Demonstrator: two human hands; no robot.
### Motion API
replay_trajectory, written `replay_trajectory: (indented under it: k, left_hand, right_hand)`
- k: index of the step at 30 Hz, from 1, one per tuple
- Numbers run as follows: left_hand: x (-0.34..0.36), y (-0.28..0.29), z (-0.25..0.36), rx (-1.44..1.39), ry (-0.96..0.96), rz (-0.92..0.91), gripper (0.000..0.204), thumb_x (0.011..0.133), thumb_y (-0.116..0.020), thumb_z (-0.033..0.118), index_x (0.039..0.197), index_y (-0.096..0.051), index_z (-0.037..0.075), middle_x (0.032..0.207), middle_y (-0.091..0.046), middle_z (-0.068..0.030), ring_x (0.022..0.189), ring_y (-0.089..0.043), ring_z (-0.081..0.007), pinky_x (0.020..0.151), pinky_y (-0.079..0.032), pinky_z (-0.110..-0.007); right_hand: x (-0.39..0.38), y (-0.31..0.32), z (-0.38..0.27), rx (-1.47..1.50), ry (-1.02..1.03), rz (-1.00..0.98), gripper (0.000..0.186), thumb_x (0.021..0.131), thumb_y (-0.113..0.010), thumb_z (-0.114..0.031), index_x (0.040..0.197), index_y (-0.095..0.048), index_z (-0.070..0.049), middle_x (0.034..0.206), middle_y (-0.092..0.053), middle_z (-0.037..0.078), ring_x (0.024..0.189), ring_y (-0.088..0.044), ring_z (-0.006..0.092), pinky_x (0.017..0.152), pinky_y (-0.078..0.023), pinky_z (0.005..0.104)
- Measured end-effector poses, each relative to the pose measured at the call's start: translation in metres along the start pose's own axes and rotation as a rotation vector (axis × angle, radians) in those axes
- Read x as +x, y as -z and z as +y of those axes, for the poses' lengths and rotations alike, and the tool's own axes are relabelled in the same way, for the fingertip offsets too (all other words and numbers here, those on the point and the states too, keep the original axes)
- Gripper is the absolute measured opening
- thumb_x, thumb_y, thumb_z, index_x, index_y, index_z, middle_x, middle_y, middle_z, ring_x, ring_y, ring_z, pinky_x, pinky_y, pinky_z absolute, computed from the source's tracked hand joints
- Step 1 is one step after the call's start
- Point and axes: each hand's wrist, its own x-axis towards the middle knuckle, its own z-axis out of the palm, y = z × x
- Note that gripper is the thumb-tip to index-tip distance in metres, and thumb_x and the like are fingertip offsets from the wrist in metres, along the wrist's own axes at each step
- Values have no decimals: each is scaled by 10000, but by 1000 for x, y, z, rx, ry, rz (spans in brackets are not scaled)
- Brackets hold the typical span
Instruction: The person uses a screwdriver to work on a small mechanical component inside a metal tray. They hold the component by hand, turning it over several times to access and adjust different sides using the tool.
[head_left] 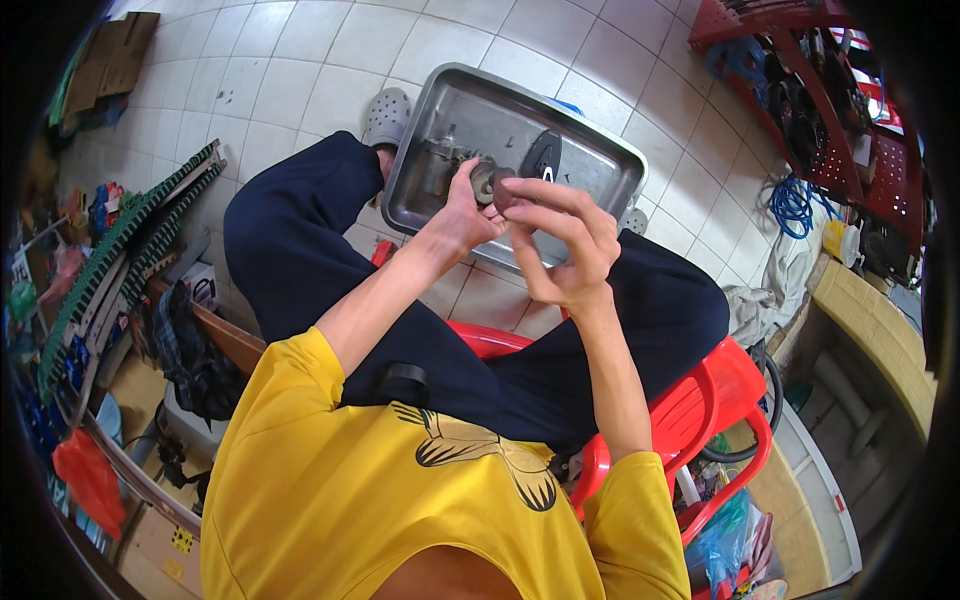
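Note:
Over the tray, my left hand (463,218) is closed around a round grey metal part (483,183), its thumb along the far side. Close beside that part, my right hand (572,245) pinches a dark reddish-brown disc (502,190) between thumb and fingers. I cannot tell whether the disc touches the metal part. Below lies a rectangular metal tray (470,100) on the floor between my feet. Inside it are a metal assembly (437,155) at the left and a black, rounded flat object (543,153) near the middle, partly behind my right hand.
I sit on a red plastic chair (735,385). A red perforated metal rack (840,120) stands at the far right, with a coiled blue hose (793,207) near it. Long green-and-black strips (120,255) and clutter line the left. A grey clog (386,118) is beside the tray.

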Motion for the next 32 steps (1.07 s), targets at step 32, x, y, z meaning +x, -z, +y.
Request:
replay_trajectory:
  k: [32]
  left_hand:
    - [29,1,12,-207,209,-2,649,990,-402,652,922,-596,37,707,-559,-60,431,-322,-166,476,-243,-311]
  right_hand:
    - [-7,3,9,-117,41,107,531,708,-880,27,1133,-567,-36,1029,-535,103,679,-573,154,568,-442,284]
